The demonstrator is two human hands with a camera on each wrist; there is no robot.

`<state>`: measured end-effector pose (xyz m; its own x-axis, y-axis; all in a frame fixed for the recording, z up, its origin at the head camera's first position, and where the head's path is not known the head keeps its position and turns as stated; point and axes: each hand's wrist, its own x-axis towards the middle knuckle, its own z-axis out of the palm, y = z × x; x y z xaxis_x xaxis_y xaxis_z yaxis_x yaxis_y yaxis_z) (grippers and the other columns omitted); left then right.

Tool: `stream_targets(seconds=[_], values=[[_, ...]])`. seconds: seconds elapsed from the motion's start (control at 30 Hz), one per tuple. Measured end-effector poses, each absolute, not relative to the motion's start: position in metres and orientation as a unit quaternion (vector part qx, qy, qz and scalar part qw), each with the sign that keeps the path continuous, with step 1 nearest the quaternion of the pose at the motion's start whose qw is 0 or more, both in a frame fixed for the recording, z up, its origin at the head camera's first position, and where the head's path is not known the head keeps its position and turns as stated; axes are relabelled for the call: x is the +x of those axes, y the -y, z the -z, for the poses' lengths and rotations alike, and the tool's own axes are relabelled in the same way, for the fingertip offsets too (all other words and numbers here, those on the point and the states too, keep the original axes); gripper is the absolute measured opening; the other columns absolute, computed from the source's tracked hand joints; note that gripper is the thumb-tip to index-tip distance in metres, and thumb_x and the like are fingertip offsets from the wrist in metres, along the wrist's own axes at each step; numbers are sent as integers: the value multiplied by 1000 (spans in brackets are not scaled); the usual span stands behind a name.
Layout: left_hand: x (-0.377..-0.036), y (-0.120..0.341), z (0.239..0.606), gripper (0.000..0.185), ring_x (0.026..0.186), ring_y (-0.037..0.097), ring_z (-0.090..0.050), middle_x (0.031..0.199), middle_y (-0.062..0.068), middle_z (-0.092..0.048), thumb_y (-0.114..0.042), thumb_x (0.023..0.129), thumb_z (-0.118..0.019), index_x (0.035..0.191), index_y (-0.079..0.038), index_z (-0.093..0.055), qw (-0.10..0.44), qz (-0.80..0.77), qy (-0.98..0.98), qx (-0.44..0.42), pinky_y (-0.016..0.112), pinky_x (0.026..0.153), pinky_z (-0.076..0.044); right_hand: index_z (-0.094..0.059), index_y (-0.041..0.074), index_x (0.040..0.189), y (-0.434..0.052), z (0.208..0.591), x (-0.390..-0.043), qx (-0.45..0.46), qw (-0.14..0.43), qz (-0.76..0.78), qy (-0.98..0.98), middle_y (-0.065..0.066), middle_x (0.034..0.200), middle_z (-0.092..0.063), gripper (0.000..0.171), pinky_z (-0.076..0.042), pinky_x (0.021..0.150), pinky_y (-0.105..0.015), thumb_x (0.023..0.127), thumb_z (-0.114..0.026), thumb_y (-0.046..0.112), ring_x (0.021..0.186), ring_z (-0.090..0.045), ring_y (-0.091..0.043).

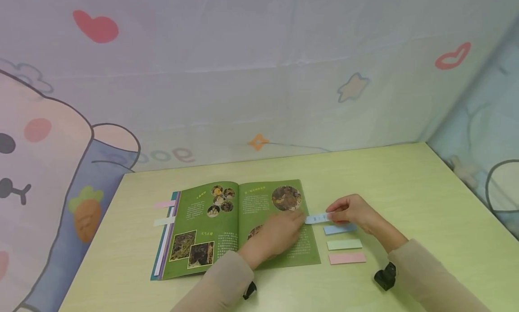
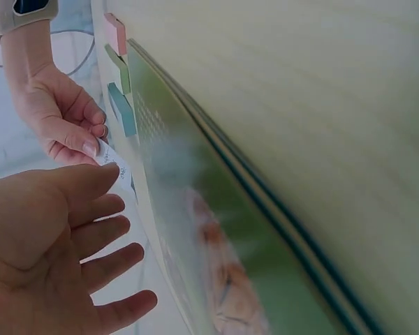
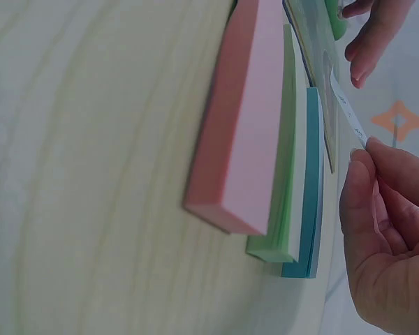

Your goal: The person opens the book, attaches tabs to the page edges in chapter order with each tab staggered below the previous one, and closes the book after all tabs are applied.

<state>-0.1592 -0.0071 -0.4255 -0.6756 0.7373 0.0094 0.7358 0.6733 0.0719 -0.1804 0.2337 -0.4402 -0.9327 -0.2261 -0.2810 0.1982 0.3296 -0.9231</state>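
An open book (image 1: 253,206) with green pages and round photos lies on the table. My right hand (image 1: 357,211) pinches a light blue sticky note strip (image 1: 317,218) between thumb and fingertips, with handwriting on it. The strip's free end reaches the right page's outer edge. Over that right page is my left hand (image 1: 280,234), its fingers extended toward the strip. In the left wrist view, the left hand (image 2: 63,244) shows loosely spread fingers, and the thumb tip overlaps the strip (image 2: 116,162). Just below the right hand lies a blue sticky note pad (image 1: 339,230).
A green sticky note pad (image 1: 344,245) and a pink one (image 1: 347,258) lie in a column nearer me, right of the book. A pink tab (image 1: 163,205) and a pale green tab (image 1: 164,221) stick out from the book's left edge. A printed curtain (image 1: 227,96) hangs behind the table.
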Motion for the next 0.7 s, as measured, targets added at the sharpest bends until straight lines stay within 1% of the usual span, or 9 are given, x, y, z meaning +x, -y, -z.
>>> stream_targets(seconds=[0.1, 0.2, 0.4, 0.7], values=[[-157, 7, 427, 46, 127, 20, -44, 143, 2, -42, -25, 95, -53, 138, -11, -45, 30, -13, -913, 406, 38, 95, -45, -65, -12, 96, -233, 442, -180, -6, 182, 579, -795, -5, 76, -66, 21, -55, 63, -28, 81, -69, 2, 67, -64, -14], [-156, 6, 429, 48, 129, 21, -40, 145, 0, -39, -30, 96, -50, 141, -14, -41, 41, 3, -914, 405, 42, 96, -43, -65, -12, 96, -233, 445, -181, -5, 182, 577, -796, -6, 76, -66, 20, -55, 63, -27, 81, -69, 2, 67, -64, -14], [-154, 3, 430, 47, 130, 20, -40, 144, -3, -40, -33, 98, -47, 141, -16, -42, 45, 32, -913, 405, 43, 97, -42, -65, -12, 95, -234, 448, -181, -17, 180, 575, -798, -6, 76, -66, 20, -55, 62, -27, 81, -70, 2, 66, -63, -14], [-151, 1, 425, 43, 131, 16, -38, 143, -8, -41, -33, 99, -45, 140, -21, -44, 81, 56, -914, 394, 44, 101, -37, -65, -12, 96, -234, 450, -180, -21, 181, 575, -798, -8, 76, -67, 21, -55, 61, -28, 82, -69, 3, 65, -64, -16]])
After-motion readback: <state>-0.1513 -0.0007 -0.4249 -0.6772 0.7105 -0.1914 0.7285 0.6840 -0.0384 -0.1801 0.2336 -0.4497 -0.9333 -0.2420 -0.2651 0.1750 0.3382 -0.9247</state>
